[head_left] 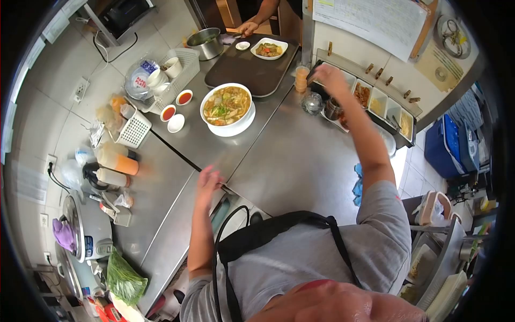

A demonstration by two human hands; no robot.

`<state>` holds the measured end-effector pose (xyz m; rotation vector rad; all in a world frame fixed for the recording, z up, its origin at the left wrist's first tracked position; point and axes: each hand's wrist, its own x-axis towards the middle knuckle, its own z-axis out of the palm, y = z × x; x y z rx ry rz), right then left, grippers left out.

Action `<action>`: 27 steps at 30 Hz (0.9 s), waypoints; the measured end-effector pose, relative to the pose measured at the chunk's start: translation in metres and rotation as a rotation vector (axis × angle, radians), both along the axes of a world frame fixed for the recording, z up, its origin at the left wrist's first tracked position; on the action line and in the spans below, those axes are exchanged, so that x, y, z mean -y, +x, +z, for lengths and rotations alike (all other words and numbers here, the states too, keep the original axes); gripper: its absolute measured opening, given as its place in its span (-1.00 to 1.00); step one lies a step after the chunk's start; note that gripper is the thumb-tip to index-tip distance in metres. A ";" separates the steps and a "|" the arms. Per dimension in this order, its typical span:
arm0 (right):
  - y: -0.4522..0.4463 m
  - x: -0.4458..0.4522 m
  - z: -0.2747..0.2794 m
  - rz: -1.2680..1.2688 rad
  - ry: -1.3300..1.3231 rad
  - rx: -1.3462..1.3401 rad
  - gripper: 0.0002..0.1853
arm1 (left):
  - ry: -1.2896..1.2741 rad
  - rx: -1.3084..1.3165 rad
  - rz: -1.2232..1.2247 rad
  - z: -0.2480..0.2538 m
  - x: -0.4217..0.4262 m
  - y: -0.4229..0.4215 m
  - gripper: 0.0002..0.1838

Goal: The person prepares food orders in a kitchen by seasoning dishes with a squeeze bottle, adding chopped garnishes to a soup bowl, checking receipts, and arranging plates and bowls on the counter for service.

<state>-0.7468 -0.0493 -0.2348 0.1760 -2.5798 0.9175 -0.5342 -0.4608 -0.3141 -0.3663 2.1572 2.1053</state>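
My left hand (208,182) hovers over the steel table near its front edge, fingers apart and holding nothing. My right hand (331,79) reaches to the near-left end of a black topping rack (370,110), beside a stack of orange-tinted cups (301,79). Blur hides whether its fingers grip anything. Below that hand are a clear glass jar (312,103) and a dark metal container (332,110). A large white bowl of noodle soup with greens (226,104) rests on a white plate (236,127), apart from both hands.
Two small bowls of red sauce (168,112) and a white dish (176,123) stand left of the soup. Behind are a brown tray (241,70) with a plate of food (269,50), a metal pot (205,44) and another person's hand (247,28). Squeeze bottles (118,161) line the left wall.
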 end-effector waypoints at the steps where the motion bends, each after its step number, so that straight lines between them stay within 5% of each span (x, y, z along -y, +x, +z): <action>1: -0.023 -0.025 0.004 -0.174 0.008 0.043 -0.76 | -0.029 0.000 0.068 -0.007 0.021 0.005 -0.55; 5: -0.078 -0.101 -0.004 -0.462 0.154 -0.140 -0.75 | 0.054 0.069 0.350 -0.013 0.092 0.028 -0.62; 9: -0.107 -0.131 -0.036 -0.431 0.318 -0.098 -0.74 | 0.004 0.036 0.481 0.012 0.148 0.019 -0.67; 11: -0.115 -0.133 -0.039 -0.453 0.170 -0.026 -0.69 | -0.064 0.001 0.460 0.041 0.172 -0.012 -0.68; 14: -0.081 -0.080 0.006 -0.694 0.324 -0.081 -0.58 | -0.186 -0.171 0.345 0.106 0.193 -0.085 -0.67; 17: -0.063 -0.035 -0.023 -0.388 0.285 -0.462 -0.61 | -0.262 -0.310 0.234 0.185 0.204 -0.172 -0.65; 18: -0.049 -0.005 -0.041 -0.366 0.048 -0.157 -0.67 | -0.274 -0.423 0.185 0.213 0.205 -0.201 -0.64; 20: -0.019 0.043 -0.098 0.089 -0.240 -0.134 -0.83 | -0.293 -0.538 0.184 0.274 0.193 -0.252 -0.62; 21: 0.004 0.070 -0.116 0.069 -0.343 -0.014 -0.84 | -0.362 -0.609 0.234 0.302 0.188 -0.279 -0.55; 23: 0.032 0.101 -0.160 -0.101 -0.391 0.249 -0.85 | -0.401 -0.712 0.217 0.347 0.199 -0.342 -0.54; 27: 0.072 0.137 -0.158 -0.111 -0.203 0.051 -0.88 | -0.236 -0.938 0.228 0.429 0.177 -0.408 -0.65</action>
